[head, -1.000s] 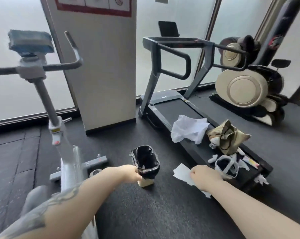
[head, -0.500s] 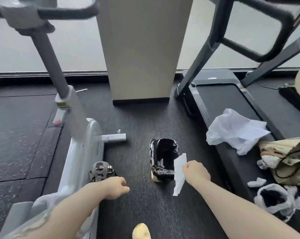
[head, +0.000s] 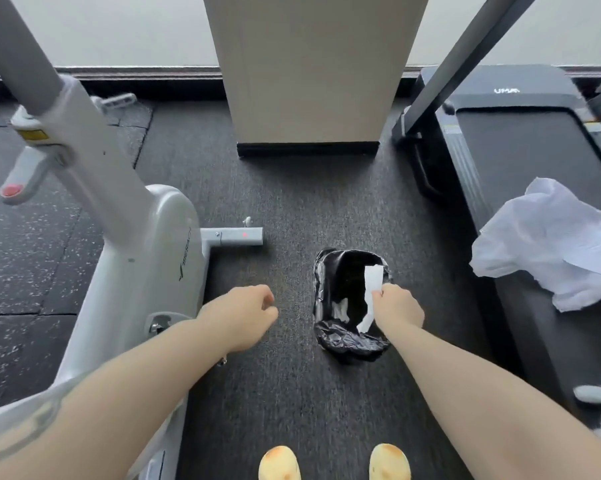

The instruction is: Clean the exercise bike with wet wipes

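Small bin (head: pixel 351 341) with black liner stands on the dark floor (head: pixel 292 393), between exercise bike (head: pixel 146 258) and treadmill (head: pixel 520 140); at least 1 crumpled white scrap lies inside. Right hand (head: pixel 397 308) pinches a white wet wipe (head: pixel 371 296) directly over the bin opening, strip hanging below the fingers. Left hand (head: pixel 243 315) loosely curled, holding nothing, just beside the bike. White plastic bag (head: pixel 551 244) rests on the treadmill.

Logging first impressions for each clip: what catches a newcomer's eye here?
The right hand pinches a white wet wipe over the small black-lined waste bin on the dark floor at centre. The white exercise bike fills the left, and a crumpled white plastic bag lies on the black treadmill at right.
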